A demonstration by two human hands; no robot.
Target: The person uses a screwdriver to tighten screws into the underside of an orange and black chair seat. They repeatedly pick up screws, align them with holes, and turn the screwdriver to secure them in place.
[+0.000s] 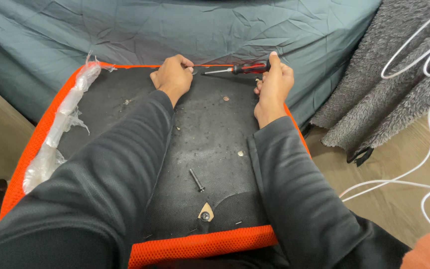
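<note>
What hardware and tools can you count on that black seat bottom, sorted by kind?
Screwdriver, red and black handle, in the right hand: 1
Loose black bolt: 1
Bolt head seated in the torn hole: 1
Small round washers: 2
Clear plastic wrap on the orange edge: 1
Total: 6
The left hand rests beside the screwdriver tip.

Crumpled clear plastic wrapping (58,127) seen along left edge of orange-rimmed black seat panel (210,134), stretched lengthwise, torn at upper end. No labels, signs, screens seen.
</note>
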